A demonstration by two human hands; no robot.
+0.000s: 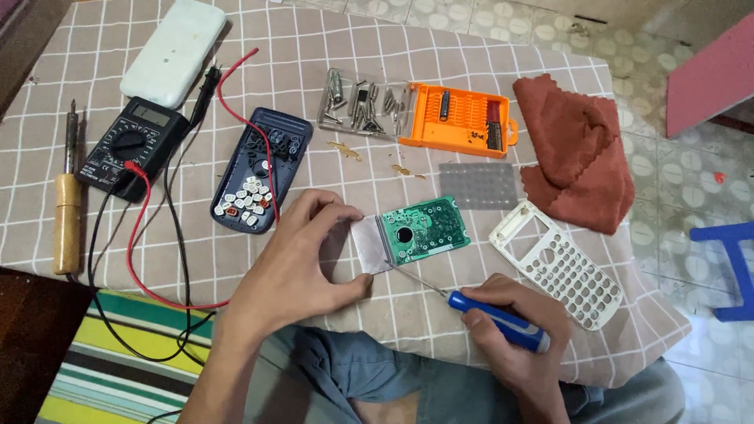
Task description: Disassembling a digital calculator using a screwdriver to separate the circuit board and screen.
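Note:
My left hand (294,263) pinches the grey display panel (369,245) attached to a green circuit board (424,228) lying on the checked tablecloth. My right hand (514,326) grips a blue-handled screwdriver (495,320), its thin metal tip reaching the board's lower left edge by the panel. A white keypad frame (559,263) lies just right of the board. A dark blue calculator back shell (263,169) with loose keys inside sits to the upper left.
An orange bit case (459,119) and clear lid with screws and bits (363,104) sit at the back. A rust-red cloth (577,153), grey rubber keypad mat (477,185), black multimeter (133,145) with red and black leads, soldering iron (68,216) and white box (173,51) surround them.

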